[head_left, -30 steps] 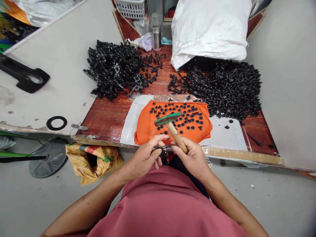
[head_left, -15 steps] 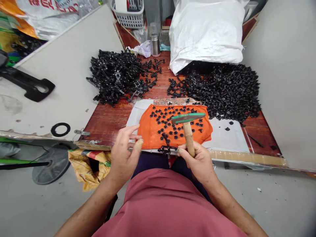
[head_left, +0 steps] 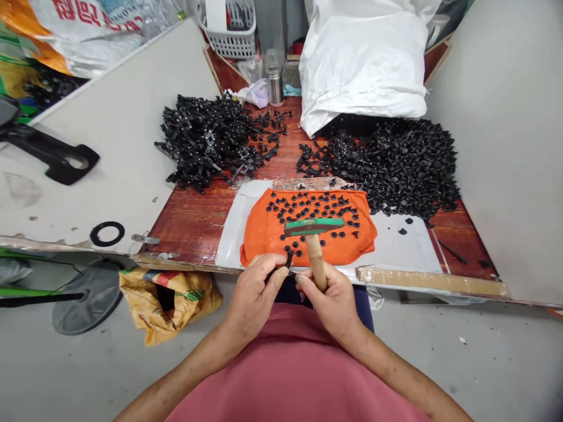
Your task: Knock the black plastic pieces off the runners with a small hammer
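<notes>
My right hand is wrapped round the wooden handle of a hammer, its green head lying across above the orange cloth. Pinched in my left hand is a black plastic part with a knobbed arm. Right fingertips come close to the same part; whether they touch it is unclear, since the fingers hide much of it. Several small black round-headed plastic pieces stand scattered over the cloth, just beyond both hands.
A heap of black branched parts lies left on the red-brown table. Another black heap sits to the right, under a white sack. A steel flask stands behind; a yellow bag hangs below the table's edge.
My left hand has moved right and inward and closed on the black part. The hammer has shifted left and lower with my right hand, which has come nearer the left.
</notes>
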Tool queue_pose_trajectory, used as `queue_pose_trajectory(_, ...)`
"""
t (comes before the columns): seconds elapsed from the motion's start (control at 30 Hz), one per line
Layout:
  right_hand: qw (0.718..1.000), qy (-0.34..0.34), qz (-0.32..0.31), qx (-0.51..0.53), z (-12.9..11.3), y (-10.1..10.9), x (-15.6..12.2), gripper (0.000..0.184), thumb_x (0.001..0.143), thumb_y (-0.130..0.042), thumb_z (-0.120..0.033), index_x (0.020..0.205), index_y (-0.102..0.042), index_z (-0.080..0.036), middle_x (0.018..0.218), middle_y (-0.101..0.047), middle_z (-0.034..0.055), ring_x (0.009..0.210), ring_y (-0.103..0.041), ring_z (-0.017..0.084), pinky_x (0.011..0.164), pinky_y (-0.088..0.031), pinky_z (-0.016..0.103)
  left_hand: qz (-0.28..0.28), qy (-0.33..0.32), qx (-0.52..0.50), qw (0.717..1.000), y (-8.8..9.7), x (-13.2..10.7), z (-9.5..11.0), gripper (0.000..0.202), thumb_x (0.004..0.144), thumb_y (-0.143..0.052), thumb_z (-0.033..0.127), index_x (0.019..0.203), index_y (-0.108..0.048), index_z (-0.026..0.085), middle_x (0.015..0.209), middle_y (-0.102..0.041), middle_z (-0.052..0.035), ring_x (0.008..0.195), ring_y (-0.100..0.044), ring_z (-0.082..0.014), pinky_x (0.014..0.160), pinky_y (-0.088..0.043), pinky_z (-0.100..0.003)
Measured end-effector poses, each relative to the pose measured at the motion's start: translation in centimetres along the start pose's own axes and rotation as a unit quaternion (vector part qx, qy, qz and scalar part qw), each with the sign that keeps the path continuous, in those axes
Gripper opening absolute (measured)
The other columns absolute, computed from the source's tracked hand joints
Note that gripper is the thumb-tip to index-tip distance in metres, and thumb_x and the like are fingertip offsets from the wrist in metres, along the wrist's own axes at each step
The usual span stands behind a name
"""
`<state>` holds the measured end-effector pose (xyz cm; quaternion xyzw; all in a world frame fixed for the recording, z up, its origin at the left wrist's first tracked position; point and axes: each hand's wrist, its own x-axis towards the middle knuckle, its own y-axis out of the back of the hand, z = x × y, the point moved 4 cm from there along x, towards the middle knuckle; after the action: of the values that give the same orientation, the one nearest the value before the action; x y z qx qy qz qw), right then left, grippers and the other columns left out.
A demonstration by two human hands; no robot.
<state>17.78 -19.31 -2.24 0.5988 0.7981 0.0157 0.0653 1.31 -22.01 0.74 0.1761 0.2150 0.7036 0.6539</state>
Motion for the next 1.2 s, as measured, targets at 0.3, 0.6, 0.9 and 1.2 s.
queue_pose_trajectory(0.3, 0.998, 0.025, 0.018, -0.047, -1.1, 4.4, -0.4, 0.019, 0.099, -0.059, -0.039, 0.1, -0.07, -0.023, 0.087, -0.071, 0.0005, 0.071, -0.063, 0.015, 0.066, -0.05, 0.026, -0.054, -0.015, 0.189, 0.98, 2.8, 3.0, -1.8, 0.043, 0.106, -0.032, 0.038, 0.076, -0.058, 0.021, 0.081, -0.067, -0.0021, 0.083, -0.061, -0.0193, 0.08, -0.035, -0.033)
queue_pose_trajectory(0.6, 0.989, -0.04, 0.01, -0.142, 1.9, 8.8, -2.8, 0.03, 0.105, -0.049, -0.044, 0.12, -0.064, -0.023, 0.073, -0.054, -0.0042, 0.056, -0.049, 0.012, 0.052, -0.041, 0.023, -0.083, -0.064, 0.287, 0.952, 0.8, 4.4, -2.7, 0.046, 0.108, -0.033, 0.037, 0.073, -0.058, 0.019, 0.077, -0.068, -0.0019, 0.077, -0.061, -0.0176, 0.075, -0.029, -0.034)
queue_pose_trajectory(0.9, 0.973, 0.008, -0.003, -0.231, 1.5, 8.2, -2.5, 0.031, 0.105, -0.049, -0.036, 0.127, -0.065, -0.023, 0.072, -0.062, -0.0037, 0.061, -0.06, 0.014, 0.059, -0.047, 0.023, -0.09, -0.065, 0.314, 0.943, 0.8, 4.7, -2.8, 0.047, 0.108, -0.034, 0.038, 0.073, -0.06, 0.02, 0.077, -0.071, -0.0031, 0.077, -0.064, -0.0192, 0.074, -0.028, -0.035)
queue_pose_trajectory(1.2, 0.943, 0.073, -0.036, -0.324, 0.7, 7.8, -2.2, 0.043, 0.106, -0.049, -0.032, 0.147, -0.058, -0.025, 0.138, -0.07, 0.0058, 0.12, -0.07, 0.021, 0.096, -0.056, 0.028, -0.11, -0.038, 0.264, 0.957, 1.5, 5.1, -2.5, 0.046, 0.106, -0.03, 0.038, 0.071, -0.054, 0.02, 0.077, -0.069, -0.0018, 0.076, -0.062, -0.0184, 0.073, -0.029, -0.033)
